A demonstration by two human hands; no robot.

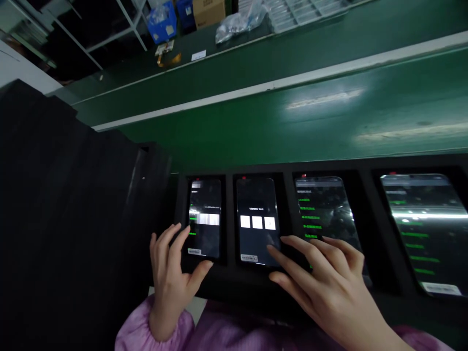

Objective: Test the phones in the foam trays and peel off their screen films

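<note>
Four phones lie face up in a row, each in its own recess of a black tray point(228, 219), beside the green table point(234, 131). Second phone from left point(258, 192) reads "Vibrator test" above three white boxes point(257, 222).

Right hand point(329, 278): grasps nothing, fingers spread, index fingertip at the lower right of that screen; contact or slight hover, cannot tell. Left hand point(170, 273): loose and empty, fingertips by the left edge of the leftmost phone point(205, 195), thumb near its bottom edge.

Handling, my judgement: one fingertip per touch, light and square to the glass. Lift the right palm and knuckles clear of the third phone point(321, 190), whose lower screen they overhang; a stray brush could register. Leave the barcode label point(249, 258) uncovered and the boxes readable.
</note>
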